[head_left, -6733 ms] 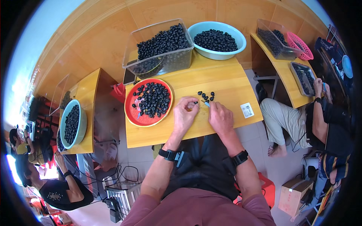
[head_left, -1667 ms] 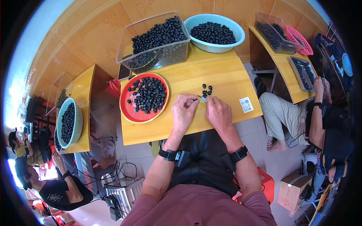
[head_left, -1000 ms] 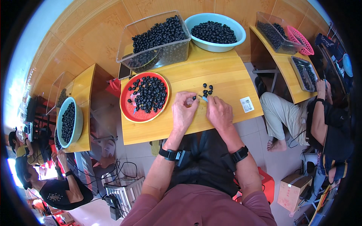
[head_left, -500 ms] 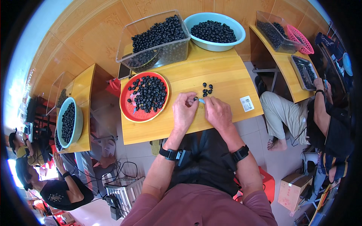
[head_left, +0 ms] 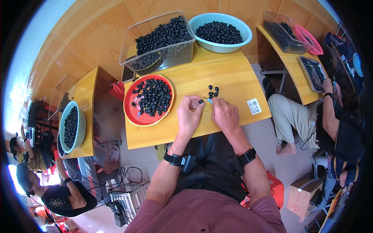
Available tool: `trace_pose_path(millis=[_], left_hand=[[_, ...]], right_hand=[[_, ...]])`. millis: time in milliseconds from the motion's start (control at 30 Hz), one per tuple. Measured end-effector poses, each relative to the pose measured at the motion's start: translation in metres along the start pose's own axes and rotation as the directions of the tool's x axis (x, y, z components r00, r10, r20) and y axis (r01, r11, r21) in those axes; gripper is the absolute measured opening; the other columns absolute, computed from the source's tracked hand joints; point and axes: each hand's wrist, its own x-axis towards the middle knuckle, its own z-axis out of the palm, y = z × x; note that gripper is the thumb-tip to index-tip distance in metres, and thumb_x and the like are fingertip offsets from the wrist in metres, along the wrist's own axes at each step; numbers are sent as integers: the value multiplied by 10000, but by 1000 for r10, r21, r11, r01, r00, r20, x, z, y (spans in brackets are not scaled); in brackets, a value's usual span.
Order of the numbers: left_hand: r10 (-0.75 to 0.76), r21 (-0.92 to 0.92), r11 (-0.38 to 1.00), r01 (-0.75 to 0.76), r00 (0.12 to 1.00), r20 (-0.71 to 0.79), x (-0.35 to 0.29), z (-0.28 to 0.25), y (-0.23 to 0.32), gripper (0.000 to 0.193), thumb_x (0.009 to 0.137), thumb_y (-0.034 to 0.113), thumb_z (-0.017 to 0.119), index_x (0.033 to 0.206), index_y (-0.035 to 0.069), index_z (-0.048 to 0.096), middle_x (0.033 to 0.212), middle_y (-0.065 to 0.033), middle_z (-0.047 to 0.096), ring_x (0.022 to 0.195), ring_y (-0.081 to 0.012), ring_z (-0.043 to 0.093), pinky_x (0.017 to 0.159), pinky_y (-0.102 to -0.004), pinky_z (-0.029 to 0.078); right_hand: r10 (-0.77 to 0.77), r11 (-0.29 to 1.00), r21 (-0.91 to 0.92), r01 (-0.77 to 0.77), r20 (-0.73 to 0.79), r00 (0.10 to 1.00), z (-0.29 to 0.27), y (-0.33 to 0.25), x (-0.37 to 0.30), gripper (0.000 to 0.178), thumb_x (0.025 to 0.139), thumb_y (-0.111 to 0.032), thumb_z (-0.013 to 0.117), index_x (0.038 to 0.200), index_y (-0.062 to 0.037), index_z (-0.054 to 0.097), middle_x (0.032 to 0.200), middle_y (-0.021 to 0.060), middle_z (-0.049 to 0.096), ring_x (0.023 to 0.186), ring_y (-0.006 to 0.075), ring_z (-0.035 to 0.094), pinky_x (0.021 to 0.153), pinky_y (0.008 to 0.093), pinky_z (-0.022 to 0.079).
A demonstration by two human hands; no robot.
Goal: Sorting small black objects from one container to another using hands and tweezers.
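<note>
Over the yellow table, my left hand (head_left: 189, 112) pinches a black bead-like ball (head_left: 201, 101) between thumb and fingertips. My right hand (head_left: 226, 115) is closed round a small tool with a light blue handle (head_left: 210, 100). Its thin tip points up and left, just beside the ball and apart from it. Several loose black balls (head_left: 213, 94) lie on the table beyond my hands. To the left of my left hand stands a red round tray (head_left: 132, 112) with a yellow rim, holding many more such balls, some showing holes.
At the table's back stand a clear plastic bin (head_left: 128, 54) and a light blue basin (head_left: 247, 29), both full of black balls. A white label (head_left: 254, 106) is stuck near the right edge. People sit at side tables left and right, with another basin (head_left: 80, 130) and a metal tray (head_left: 312, 74).
The tool's tip, earlier at the ball and hidden, now shows clear of it. My right hand has shifted slightly; my left still holds a ball.
</note>
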Motion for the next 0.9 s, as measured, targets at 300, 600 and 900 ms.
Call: trace_pose_path(millis=[300,600,900], left_hand=[[165,223,964,-147,984,-63,-2,-18,10,149,851,-23,769,994,9,740,917,-69,667,809,-142,649,748,-268,527],[491,702,669,-242,853,-175,29,-99,29,283,824,-40,739,1093,42,711,1079,-115,684,949,-256,651,826,-359,531],[348,389,795,-466,875,338,65,-10,8,258,910,-9,642,1156,20,717,1089,-191,688,1019,-394,671,898,-428,554]], right_hand=[[24,1000,3,-24,-16,1000,1,-2,-2,32,838,-74,639,868,-65,632,754,109,645,697,290,704,592,418,574],[58,997,-37,-60,-68,996,1,0,0,23,875,-70,625,862,-76,607,752,93,625,679,283,685,570,416,562],[112,993,-5,-114,-165,980,2,1,0,37,919,-100,630,900,-81,604,756,92,614,669,284,676,566,416,553]])
